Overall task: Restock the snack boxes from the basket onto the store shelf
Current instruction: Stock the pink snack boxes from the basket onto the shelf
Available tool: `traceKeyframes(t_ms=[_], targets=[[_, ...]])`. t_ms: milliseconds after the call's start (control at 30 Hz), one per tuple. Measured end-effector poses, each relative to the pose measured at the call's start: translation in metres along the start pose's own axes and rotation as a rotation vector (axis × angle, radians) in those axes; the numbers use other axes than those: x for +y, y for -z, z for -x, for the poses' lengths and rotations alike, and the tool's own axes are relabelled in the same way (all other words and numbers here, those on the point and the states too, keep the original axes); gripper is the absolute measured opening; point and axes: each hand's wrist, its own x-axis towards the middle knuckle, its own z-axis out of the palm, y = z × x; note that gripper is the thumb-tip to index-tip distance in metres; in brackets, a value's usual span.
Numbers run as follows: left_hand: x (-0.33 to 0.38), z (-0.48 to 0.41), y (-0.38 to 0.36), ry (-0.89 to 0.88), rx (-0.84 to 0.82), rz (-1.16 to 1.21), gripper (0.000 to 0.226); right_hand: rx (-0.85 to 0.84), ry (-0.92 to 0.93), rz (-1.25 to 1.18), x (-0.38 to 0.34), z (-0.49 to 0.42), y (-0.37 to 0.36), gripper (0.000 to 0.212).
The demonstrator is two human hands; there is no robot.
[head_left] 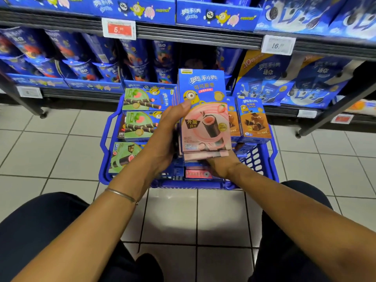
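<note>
The stack of pink boxes (204, 119) is standing upright over the blue basket (105, 143), its front reading "奥利奥 可可脆卷" above a strawberry and a wafer roll. The left hand (168, 135) is gripping its side, thumb across the front. The right hand (221, 166) is propping the bottom, its fingers hidden, so I cannot tell their curl. A shelf tag (277, 45) is showing "16."

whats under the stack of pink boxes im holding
The right hand holds the pink stack from below. Under that, in the blue basket, lies a flat pink box; the stack hides the rest.
</note>
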Motion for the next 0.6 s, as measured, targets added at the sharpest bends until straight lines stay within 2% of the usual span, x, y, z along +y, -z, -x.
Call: traceKeyframes(t_ms=[100, 167, 267, 367, 400, 533, 600], targets=[[0.005, -0.001, 0.005, -0.028, -0.023, -0.006, 0.071, 0.267, -0.095, -0.150, 0.004, 0.020, 0.009, 0.033], [0.010, 0.001, 0.007, -0.043, -0.040, -0.002, 0.075, 0.540, -0.142, -0.450, 0.007, 0.037, 0.009, 0.025], [0.015, 0.005, 0.010, -0.044, -0.022, 0.051, 0.081, 0.780, -0.155, -0.837, -0.001, 0.058, 0.012, 0.029], [0.019, 0.007, 0.014, -0.088, -0.029, 0.189, 0.052, 0.846, -0.191, -1.302, -0.013, 0.072, 0.023, 0.029], [0.022, 0.008, 0.014, -0.107, -0.033, 0.241, 0.046, 0.860, -0.221, -1.390, -0.014, 0.074, 0.027, 0.027], [0.043, 0.013, 0.010, -0.127, 0.004, 0.290, 0.061, 0.900, -0.377, -1.585, -0.007, 0.079, 0.055, 0.019], [0.054, 0.014, 0.011, -0.132, 0.016, 0.271, 0.053, 0.911, -0.438, -1.726, 0.001, 0.081, 0.075, 0.017]])
